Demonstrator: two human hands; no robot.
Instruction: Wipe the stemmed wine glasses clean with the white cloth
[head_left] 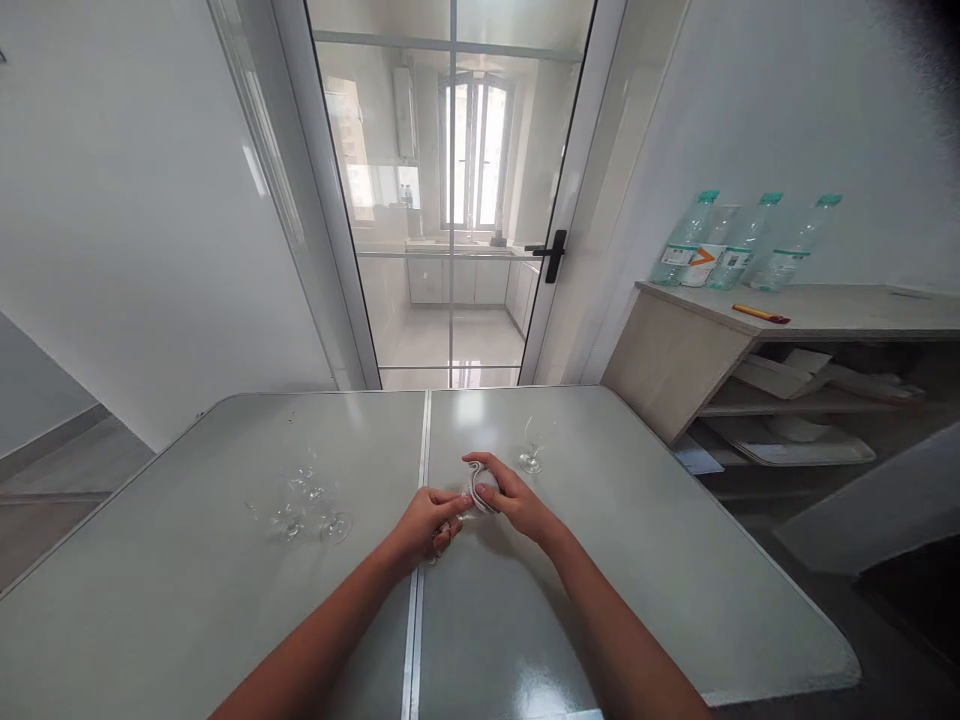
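Observation:
Near the middle of the table, my left hand [433, 520] is closed on a clear stemmed glass [466, 508], most of which is hidden by my fingers. My right hand [517, 498] grips a folded light cloth [478, 484] with a dark edge, pressed against the glass. Just beyond my right hand stands another clear stemmed glass [530, 460]. Off to the left is a cluster of several clear stemmed glasses [292, 525], faint against the pale surface.
The pale table [187, 600] has a metal seam down its middle. Beyond its far edge is a glass door [450, 200] with a black handle [555, 256]. At right, a wooden shelf unit [690, 330] carries plastic bottles [739, 255] and a yellow-red stick-like object [760, 314].

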